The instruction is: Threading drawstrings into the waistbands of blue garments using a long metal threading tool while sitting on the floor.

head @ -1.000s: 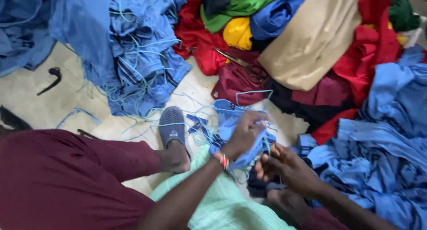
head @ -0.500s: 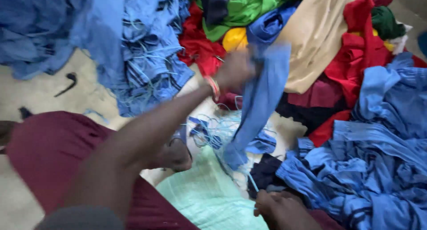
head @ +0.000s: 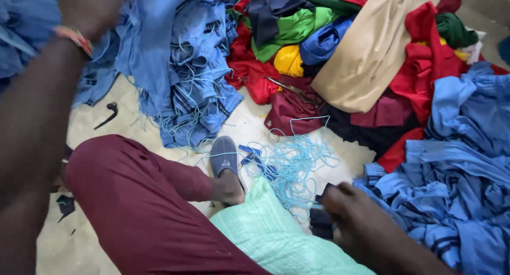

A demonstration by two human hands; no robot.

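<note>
While the blurred left hand [head: 87,9] hangs over the heap of blue cloth [head: 180,68], grip unclear, the right hand [head: 350,211] pinches a dark fabric scrap [head: 320,222] beside tangled light-blue threads [head: 292,166] on the floor.

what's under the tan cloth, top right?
The tan cloth lies over maroon cloth, dark fabric and red cloth at its lower edge; blue and yellow pieces sit beside its left edge. Whatever is beneath its middle is covered.
</note>
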